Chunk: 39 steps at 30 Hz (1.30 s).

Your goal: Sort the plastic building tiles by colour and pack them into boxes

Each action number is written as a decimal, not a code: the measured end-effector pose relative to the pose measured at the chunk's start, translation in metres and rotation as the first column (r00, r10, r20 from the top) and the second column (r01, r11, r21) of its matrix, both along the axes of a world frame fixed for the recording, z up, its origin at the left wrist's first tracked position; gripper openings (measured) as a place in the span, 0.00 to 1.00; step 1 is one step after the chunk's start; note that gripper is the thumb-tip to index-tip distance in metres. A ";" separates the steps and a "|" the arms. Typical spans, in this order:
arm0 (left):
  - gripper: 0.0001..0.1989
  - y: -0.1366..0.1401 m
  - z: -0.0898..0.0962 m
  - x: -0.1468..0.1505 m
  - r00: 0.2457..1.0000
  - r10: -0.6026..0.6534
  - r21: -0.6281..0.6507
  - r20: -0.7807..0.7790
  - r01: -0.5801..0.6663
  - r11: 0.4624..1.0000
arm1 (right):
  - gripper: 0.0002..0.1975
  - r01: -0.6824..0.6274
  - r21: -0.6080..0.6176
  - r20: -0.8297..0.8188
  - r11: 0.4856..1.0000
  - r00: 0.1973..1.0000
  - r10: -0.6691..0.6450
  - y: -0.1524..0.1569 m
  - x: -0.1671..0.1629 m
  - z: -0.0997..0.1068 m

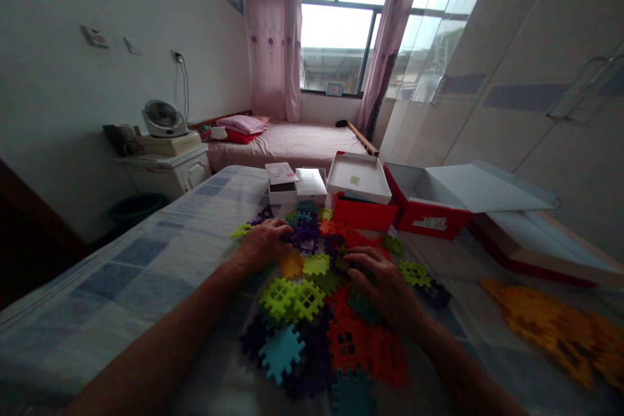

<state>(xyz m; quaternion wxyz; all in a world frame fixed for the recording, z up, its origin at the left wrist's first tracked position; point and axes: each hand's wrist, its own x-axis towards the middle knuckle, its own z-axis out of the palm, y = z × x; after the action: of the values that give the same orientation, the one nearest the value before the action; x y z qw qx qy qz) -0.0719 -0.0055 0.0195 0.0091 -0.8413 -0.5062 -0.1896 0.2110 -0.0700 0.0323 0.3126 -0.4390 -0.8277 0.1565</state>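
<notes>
Interlocking plastic building pieces with notched edges are heaped on the bed sheet between my arms. My left hand (263,245) rests at the heap's left side, fingers apart, by a dark purple piece (306,238). On the other side my right hand (377,276) lies over the pieces with spread fingers, near an olive-green piece (342,264). Between the hands are an orange piece (291,264) and a lime-green piece (316,264). Closer to me lie lime window pieces (277,298), a light-blue piece (281,352) and a red window piece (347,343). What lies under my fingers is partly hidden.
Orange pieces (546,322) form a separate pile at right. Behind the heap stand small white boxes (283,194), a red box with a white lid (364,213), and an open red box (431,221). Another box lid (546,244) lies farther right, beside a wardrobe (511,78).
</notes>
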 end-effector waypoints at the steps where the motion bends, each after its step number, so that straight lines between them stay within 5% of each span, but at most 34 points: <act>1: 0.13 -0.002 0.001 0.003 0.998 -0.058 -0.014 0.015 0.058 0.998 | 0.12 -0.035 0.003 0.019 0.999 0.999 0.035 -0.003 -0.002 0.002; 4: 0.09 -0.010 0.005 0.011 0.964 -0.255 -0.028 0.080 0.258 0.966 | 0.20 -0.176 -0.008 0.119 0.984 0.977 0.175 -0.015 -0.013 0.007; 8: 0.08 -0.014 0.008 0.014 0.947 -0.287 -0.054 0.146 0.298 0.953 | 0.27 -0.316 -0.027 0.259 0.949 0.914 0.312 -0.026 -0.028 0.008; 14: 0.10 -0.014 0.025 0.001 0.949 -0.121 -0.057 0.292 0.144 0.988 | 0.08 -0.116 0.061 0.313 0.991 0.945 0.091 -0.013 -0.014 0.001; 16: 0.09 -0.028 0.038 0.000 0.944 -0.157 -0.112 0.289 0.197 0.974 | 0.08 -0.070 0.061 0.289 0.996 0.956 0.049 -0.006 -0.004 -0.002; 19: 0.16 -0.060 0.054 0.003 0.911 -0.335 -0.265 0.241 0.394 0.880 | 0.09 -0.045 0.045 0.221 0.998 0.975 0.034 0.002 0.008 -0.006; 23: 0.26 -0.088 0.046 0.004 0.889 -0.417 -0.300 0.187 0.456 0.838 | 0.08 -0.010 0.076 0.161 0.997 0.987 -0.002 0.007 0.014 -0.007; 31: 0.16 -0.061 0.020 -0.009 0.949 -0.211 -0.111 0.236 0.242 0.964 | 0.12 -0.202 0.049 0.267 0.978 0.946 0.182 -0.004 -0.004 -0.003; 39: 0.19 -0.054 0.029 -0.019 0.842 0.147 -0.249 0.518 -0.016 0.968 | 0.13 0.006 0.133 0.185 0.991 0.982 -0.030 0.013 0.010 -0.014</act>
<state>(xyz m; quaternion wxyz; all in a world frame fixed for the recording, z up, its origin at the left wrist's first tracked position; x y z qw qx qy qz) -0.0913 -0.0592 0.0485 -0.2230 -0.7282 -0.5430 -0.3538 0.2215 -0.0567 0.0185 0.2634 -0.4376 -0.8578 0.0570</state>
